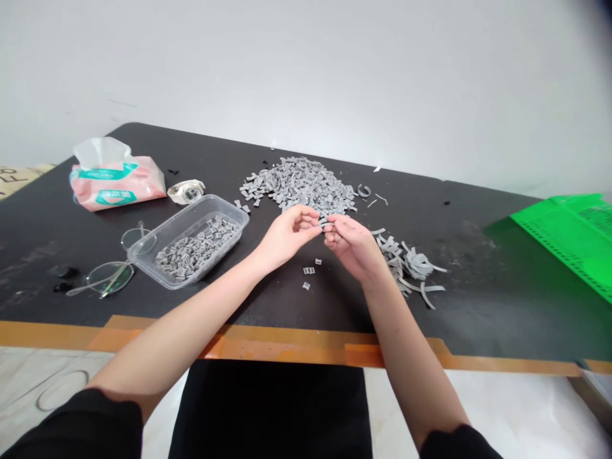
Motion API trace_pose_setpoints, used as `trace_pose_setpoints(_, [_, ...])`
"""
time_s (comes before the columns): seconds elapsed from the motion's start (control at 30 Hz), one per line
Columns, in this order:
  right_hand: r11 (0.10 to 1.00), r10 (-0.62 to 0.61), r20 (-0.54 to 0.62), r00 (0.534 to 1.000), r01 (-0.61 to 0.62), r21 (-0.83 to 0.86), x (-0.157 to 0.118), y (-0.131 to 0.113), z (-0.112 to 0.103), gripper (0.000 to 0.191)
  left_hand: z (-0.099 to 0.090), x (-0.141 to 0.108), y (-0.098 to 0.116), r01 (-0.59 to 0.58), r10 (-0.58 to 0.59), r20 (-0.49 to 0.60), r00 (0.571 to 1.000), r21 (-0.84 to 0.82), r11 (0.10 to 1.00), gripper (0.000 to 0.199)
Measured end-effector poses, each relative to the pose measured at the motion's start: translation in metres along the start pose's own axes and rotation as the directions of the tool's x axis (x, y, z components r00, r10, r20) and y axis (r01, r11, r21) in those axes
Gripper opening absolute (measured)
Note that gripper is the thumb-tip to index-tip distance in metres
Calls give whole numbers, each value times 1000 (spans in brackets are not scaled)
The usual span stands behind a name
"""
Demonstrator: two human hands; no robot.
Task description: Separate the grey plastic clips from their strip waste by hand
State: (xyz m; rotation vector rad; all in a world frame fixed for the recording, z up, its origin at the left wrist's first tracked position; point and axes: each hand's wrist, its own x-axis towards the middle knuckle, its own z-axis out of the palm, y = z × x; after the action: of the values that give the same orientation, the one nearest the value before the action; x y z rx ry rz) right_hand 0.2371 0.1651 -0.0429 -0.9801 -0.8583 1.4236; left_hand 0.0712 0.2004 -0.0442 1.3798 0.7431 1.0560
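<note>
Left hand: the left hand stands over the middle of the worktop, its grip pinching one end of a thin grey strip between thumb and fingertips.
Right hand: the right hand meets it from the other side, its grip pinching the opposite end; the remaining fingers are curled in.
Grey strip: held short between the two sets of fingertips, in front of the pile of small grey pieces; whether a buckle sits on it is too small to tell.
Step in hand: judged to be two-handed fingertip work on this single strip.
Next move calls for: in judgement, one grip kept firm while the other makes fine adjustments, since so slight a piece could slip or twist.
Loose buckles: a few small grey buckles lie on the worktop, nearer the body than the hands.
Clear plastic container: left of the left hand, holding many similar buckles.
Grey straps: a loose heap of grey straps lies just beside the right hand, on its outer side.
</note>
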Motion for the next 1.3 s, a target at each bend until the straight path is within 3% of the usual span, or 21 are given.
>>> trace_pose_setpoints(0.3, [999, 5, 80, 997, -2, -32, 0, 1, 0, 26, -9, 4, 5, 274, -250, 112, 962, -342, 899, 40])
trace_pose_setpoints(0.57, [990, 101, 184, 978, -80, -116, 1, 0, -13, 26, -8, 3, 4, 213, -165, 163, 973, -345, 914, 44])
trace_pose_setpoints(0.93, [987, 52, 49, 997, -44, -157, 1, -1, -5, 35, -7, 2, 5, 101, -83, 194, 978, -88, 991, 33])
trace_pose_setpoints(1.07, [986, 67, -11, 998, -68, -153, 1, 3, -2, 37, -7, 0, 4, 0, -23, 174, 984, 129, 992, 24])
trace_pose_setpoints(1.13, [985, 84, -65, 994, -93, -145, 3, 7, -1, 37, -6, -2, 2, -90, 38, 162, 986, 327, 941, 22])
trace_pose_setpoints(1.2, [983, 97, -124, 988, -114, -142, 4, 11, 0, 37, -4, -4, 0, -169, 81, 186, 979, 526, 833, 24])
trace_pose_setpoints(1.3, [973, 97, -156, 983, -127, -192, 4, 15, 0, 36, 0, -6, -2, -229, 65, 252, 966, 702, 674, 26])
